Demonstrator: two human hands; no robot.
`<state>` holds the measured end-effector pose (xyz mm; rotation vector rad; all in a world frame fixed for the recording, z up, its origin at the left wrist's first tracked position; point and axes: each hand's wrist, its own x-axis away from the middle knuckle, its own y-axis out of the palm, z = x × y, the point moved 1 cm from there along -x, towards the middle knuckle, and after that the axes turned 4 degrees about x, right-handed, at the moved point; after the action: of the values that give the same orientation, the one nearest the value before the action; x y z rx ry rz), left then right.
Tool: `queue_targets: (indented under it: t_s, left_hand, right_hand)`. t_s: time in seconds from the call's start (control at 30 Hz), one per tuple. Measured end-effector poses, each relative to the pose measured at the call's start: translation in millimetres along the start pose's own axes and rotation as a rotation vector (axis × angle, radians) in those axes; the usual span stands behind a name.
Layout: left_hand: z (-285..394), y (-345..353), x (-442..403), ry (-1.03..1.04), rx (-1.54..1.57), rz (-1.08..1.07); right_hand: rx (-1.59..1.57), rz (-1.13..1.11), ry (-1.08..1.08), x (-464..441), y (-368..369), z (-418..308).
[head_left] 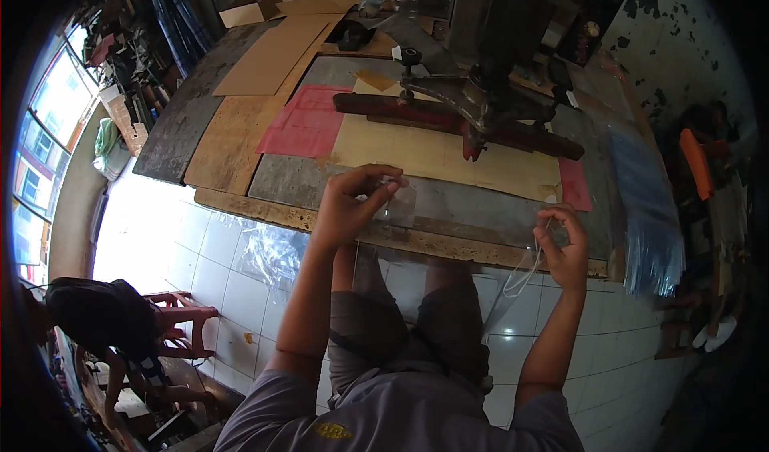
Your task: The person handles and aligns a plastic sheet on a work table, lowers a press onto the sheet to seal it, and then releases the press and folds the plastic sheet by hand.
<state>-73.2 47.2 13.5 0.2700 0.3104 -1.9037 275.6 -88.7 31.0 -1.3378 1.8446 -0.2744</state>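
Note:
My left hand [357,202] is closed in a pinch at the table's front edge, with thumb and forefinger on a clear plastic sheet [398,208]. Further right, my right hand [565,248] also pinches clear plastic, and a thin looped strip [521,280] hangs below its fingers. The transparent film seems to stretch between both hands above my lap, but its outline is hard to make out. Beyond the hands, a dark metal press [489,100] with a long bar stands over a yellow sheet [448,160] and a red sheet [300,124].
Brown cardboard [272,56] lies at the back left of the worktable [240,204]. A stack of bluish clear plastic sheets [649,220] hangs over the right edge. More clear plastic [276,252] is at the left below the table. Another person [104,316] is by a red stool [183,324].

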Motion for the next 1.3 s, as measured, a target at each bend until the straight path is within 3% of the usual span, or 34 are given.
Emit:
queue_targets:
  t_s: [0.27, 0.47, 0.57, 0.67, 0.77, 0.87, 0.97, 1.07, 1.1, 1.2, 1.23, 1.3]
  left_hand:
    - [0, 1, 1, 0.100, 0.003, 0.072]
    - [0, -1, 4, 0.179, -0.030, 0.096]
    - [7, -2, 16, 0.251, 0.037, 0.078]
    - [24, -9, 28, 0.450, -0.111, 0.049]
    - [39, -9, 37, 0.449, 0.010, 0.119]
    - [27, -8, 40, 0.366, 0.311, 0.291]
    - [22, -9, 39, 0.352, 0.323, 0.348]
    - [17, -6, 41, 0.299, 0.352, 0.437]
    - [14, -6, 41, 0.284, 0.361, 0.453]
    - [4, -5, 46, 0.244, 0.421, 0.473]
    - [1, -6, 48, 0.236, 0.461, 0.463]
    - [-9, -11, 50, 0.233, 0.558, 0.446]
  right_hand:
    - [0.003, -0.313, 0.159, -21, -19, -28]
    - [0.140, -0.303, 0.049, -15, -23, -40]
    - [0.042, -0.340, 0.184, -8, -37, -47]
    - [0.067, -0.310, 0.077, -5, -52, -51]
    - [-0.309, -0.223, 0.072, 4, -53, -39]
    - [-0.461, -0.092, -0.057, 3, -35, -41]
    - [-0.558, -0.042, 0.015, 20, -9, -24]
    - [-0.820, -0.187, 0.164, 42, 8, -15]
    - [-0.739, -0.108, 0.207, 45, 13, -31]
    - [-0.721, -0.172, 0.228, 60, 13, -13]
    - [-0.776, -0.023, 0.267, 65, 16, -12]
    - [-0.896, -0.073, 0.270, 60, 5, -23]
